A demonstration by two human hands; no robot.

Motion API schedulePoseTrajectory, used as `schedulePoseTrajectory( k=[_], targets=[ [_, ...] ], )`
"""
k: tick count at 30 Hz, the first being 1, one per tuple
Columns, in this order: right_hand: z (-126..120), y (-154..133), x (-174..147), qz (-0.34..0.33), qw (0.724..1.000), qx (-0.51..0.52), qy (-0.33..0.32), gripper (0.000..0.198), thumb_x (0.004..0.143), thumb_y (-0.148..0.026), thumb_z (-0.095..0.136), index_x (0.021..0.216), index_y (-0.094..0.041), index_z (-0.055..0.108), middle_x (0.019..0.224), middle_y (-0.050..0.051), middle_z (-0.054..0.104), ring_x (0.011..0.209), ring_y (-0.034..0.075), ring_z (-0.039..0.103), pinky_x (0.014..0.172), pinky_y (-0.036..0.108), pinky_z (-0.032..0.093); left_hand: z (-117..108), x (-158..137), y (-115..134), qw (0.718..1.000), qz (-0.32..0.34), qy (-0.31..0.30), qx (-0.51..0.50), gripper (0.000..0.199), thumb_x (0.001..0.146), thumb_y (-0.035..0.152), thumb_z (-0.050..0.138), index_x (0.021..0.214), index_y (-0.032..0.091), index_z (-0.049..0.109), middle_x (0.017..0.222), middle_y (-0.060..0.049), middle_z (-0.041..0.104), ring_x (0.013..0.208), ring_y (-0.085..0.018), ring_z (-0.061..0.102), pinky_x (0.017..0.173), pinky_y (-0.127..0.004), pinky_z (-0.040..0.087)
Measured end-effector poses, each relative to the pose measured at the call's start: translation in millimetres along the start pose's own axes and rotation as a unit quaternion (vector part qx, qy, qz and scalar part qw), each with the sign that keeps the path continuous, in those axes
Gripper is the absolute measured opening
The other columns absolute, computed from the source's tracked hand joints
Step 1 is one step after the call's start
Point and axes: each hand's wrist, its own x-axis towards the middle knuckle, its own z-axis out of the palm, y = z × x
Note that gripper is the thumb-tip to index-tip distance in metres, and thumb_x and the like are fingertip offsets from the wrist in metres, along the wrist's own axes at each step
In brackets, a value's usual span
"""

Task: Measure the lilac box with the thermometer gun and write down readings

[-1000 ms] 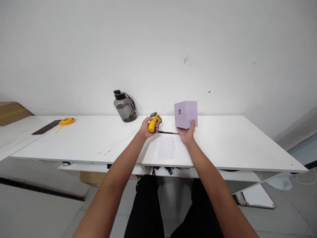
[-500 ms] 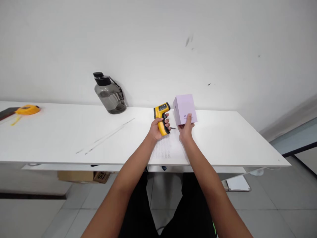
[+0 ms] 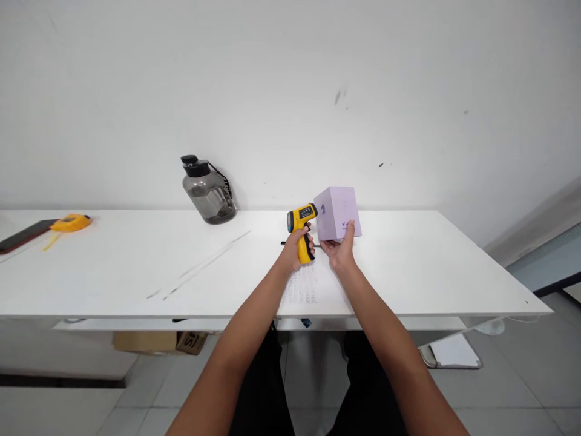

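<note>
My left hand (image 3: 296,245) is closed round the grip of a yellow and black infrared thermometer gun (image 3: 303,213), held above the table with its nose toward the box. In my right hand (image 3: 341,249) is a lilac cardboard box (image 3: 342,209), gripped at its lower end with the thumb on the front face. The box is tilted, and its left side with a dark purple mark shows. Thermometer and box are very close together; whether they touch I cannot tell. Under my hands lie a sheet of paper (image 3: 302,287) with handwriting and a dark pen (image 3: 284,243), partly hidden.
A grey see-through water bottle (image 3: 211,197) with a black lid stands by the wall. At the far left of the white table (image 3: 408,272) lie a yellow tape measure (image 3: 72,222) and a dark flat object (image 3: 28,235). Below is a cardboard box (image 3: 145,342).
The box has turned so more of its left side shows. The thermometer has tilted and come closer to the box. The whole view has shifted, with the table lower in the picture.
</note>
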Motion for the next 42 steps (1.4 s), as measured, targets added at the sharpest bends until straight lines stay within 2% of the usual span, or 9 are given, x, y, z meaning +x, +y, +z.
schedulePoseTrajectory(
  k=[9, 17, 22, 28, 35, 42],
  targets=[
    [-2, 0, 1, 0.016, 0.999, -0.027, 0.011, 0.075, 0.081, -0.085, 0.045, 0.124, -0.025, 0.056, 0.097, 0.006, 0.069, 0.084, 0.02, 0.067, 0.076, 0.036, 0.06, 1, 0, 1, 0.999, -0.004, 0.032, 0.015, 0.023, 0.078, 0.029, 0.07, 0.095, 0.017, 0.061, 0.062, 0.004, 0.058, 0.047, -0.009, 0.053, 0.044, -0.023, 0.046],
    [0, 4, -1, 0.014, 1.0, -0.026, 0.003, 0.07, 0.08, -0.083, 0.05, 0.117, -0.024, 0.058, 0.093, 0.006, 0.071, 0.082, 0.021, 0.067, 0.072, 0.035, 0.059, 1, -1, -1, 1.0, -0.011, 0.017, 0.02, 0.024, 0.078, 0.03, 0.07, 0.097, 0.015, 0.065, 0.061, 0.004, 0.058, 0.046, -0.009, 0.052, 0.043, -0.023, 0.046],
    [1, 6, -3, -0.022, 0.999, -0.044, -0.01, 0.064, 0.081, -0.078, 0.055, 0.118, -0.026, 0.057, 0.095, 0.003, 0.072, 0.079, 0.018, 0.067, 0.066, 0.03, 0.056, 2, -2, -3, 1.0, -0.022, 0.011, 0.013, 0.024, 0.081, 0.028, 0.068, 0.099, 0.013, 0.067, 0.06, 0.003, 0.058, 0.046, -0.009, 0.052, 0.043, -0.022, 0.046],
    [-1, 2, -4, -0.034, 0.997, -0.063, -0.009, 0.062, 0.081, -0.078, 0.056, 0.119, -0.028, 0.055, 0.093, 0.001, 0.071, 0.076, 0.018, 0.066, 0.065, 0.03, 0.055, 2, -1, -1, 1.0, -0.019, 0.01, 0.015, 0.02, 0.08, 0.028, 0.069, 0.093, 0.014, 0.067, 0.06, 0.003, 0.057, 0.045, -0.009, 0.051, 0.042, -0.022, 0.045],
    [-1, -6, -5, -0.003, 0.997, -0.072, -0.005, 0.063, 0.081, -0.079, 0.054, 0.114, -0.026, 0.057, 0.082, 0.001, 0.067, 0.07, 0.018, 0.062, 0.053, 0.026, 0.048, -5, 2, -6, 0.999, -0.031, -0.007, 0.004, 0.021, 0.081, 0.029, 0.069, 0.095, 0.014, 0.068, 0.061, 0.003, 0.057, 0.046, -0.009, 0.053, 0.044, -0.023, 0.047],
    [0, -8, -6, 0.0, 0.997, -0.076, -0.001, 0.062, 0.081, -0.079, 0.054, 0.113, -0.026, 0.056, 0.078, 0.0, 0.065, 0.069, 0.018, 0.061, 0.053, 0.026, 0.048, -7, 4, -7, 0.999, -0.037, -0.009, -0.015, 0.022, 0.082, 0.029, 0.068, 0.097, 0.013, 0.069, 0.062, 0.002, 0.058, 0.047, -0.009, 0.053, 0.044, -0.022, 0.048]
  ],
)
